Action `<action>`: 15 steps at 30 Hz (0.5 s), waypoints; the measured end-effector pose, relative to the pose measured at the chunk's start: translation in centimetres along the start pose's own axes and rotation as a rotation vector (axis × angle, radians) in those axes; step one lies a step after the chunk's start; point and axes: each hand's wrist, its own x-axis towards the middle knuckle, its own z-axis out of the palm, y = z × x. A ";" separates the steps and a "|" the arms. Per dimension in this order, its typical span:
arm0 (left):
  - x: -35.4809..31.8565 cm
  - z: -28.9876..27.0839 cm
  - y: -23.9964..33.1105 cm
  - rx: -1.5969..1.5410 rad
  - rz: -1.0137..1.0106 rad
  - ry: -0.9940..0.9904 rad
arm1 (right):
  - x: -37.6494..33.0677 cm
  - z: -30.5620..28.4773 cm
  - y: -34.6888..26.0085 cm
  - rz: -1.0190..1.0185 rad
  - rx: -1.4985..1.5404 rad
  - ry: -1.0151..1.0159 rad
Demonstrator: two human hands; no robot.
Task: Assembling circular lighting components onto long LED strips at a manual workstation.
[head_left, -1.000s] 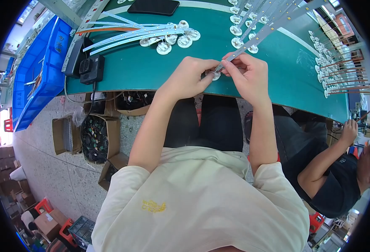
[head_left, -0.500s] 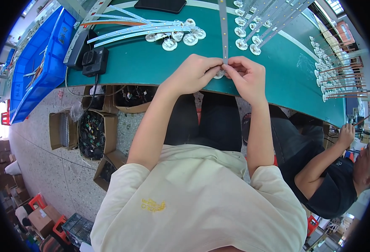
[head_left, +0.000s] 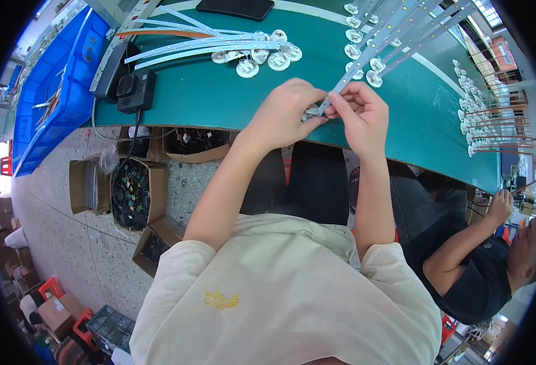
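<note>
Close to the front edge of the green table, both hands are closed on one piece. My left hand (head_left: 283, 114) grips a small round white base (head_left: 311, 112), largely covered by the fingers. Between its thumb and fingers, my right hand (head_left: 364, 120) pinches the lower end of a narrow LED strip (head_left: 361, 62) that meets this base. The strip slants up to the far right, over other strips. How strip and base are joined is hidden by my fingers.
LED strips with round bases (head_left: 247, 68) lie at the back left; more bases (head_left: 375, 79) stand at the back right. A blue bin (head_left: 67, 100), a black adapter (head_left: 136, 91) and a phone (head_left: 234, 7) are around the table (head_left: 219, 100). A co-worker's hand (head_left: 500, 205) is at the far right.
The LED strip has tilted from upright toward the right. My left hand has turned slightly with the base, and the right hand has shifted a little down the picture.
</note>
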 end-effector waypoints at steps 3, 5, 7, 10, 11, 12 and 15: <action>-0.2 -0.2 0.1 0.195 0.139 0.217 | -0.2 0.1 -0.1 -0.011 -0.017 0.006; -1.2 -0.7 0.9 0.117 0.025 0.192 | -0.2 0.2 -0.2 -0.012 -0.028 0.026; -1.8 -0.5 1.1 0.141 0.009 0.269 | -0.1 0.4 -0.2 -0.036 -0.035 0.005; -3.4 0.5 2.3 0.224 -0.055 0.407 | -0.3 1.2 -0.5 -0.053 -0.092 0.063; -3.8 1.0 2.6 0.284 -0.104 0.468 | -0.4 1.3 -0.4 -0.047 -0.091 0.063; -3.9 1.5 2.6 0.283 -0.108 0.465 | -0.5 1.4 -0.2 -0.063 -0.068 0.064; -3.8 2.8 2.8 0.351 -0.164 0.508 | -0.9 2.1 -0.1 -0.088 -0.069 0.078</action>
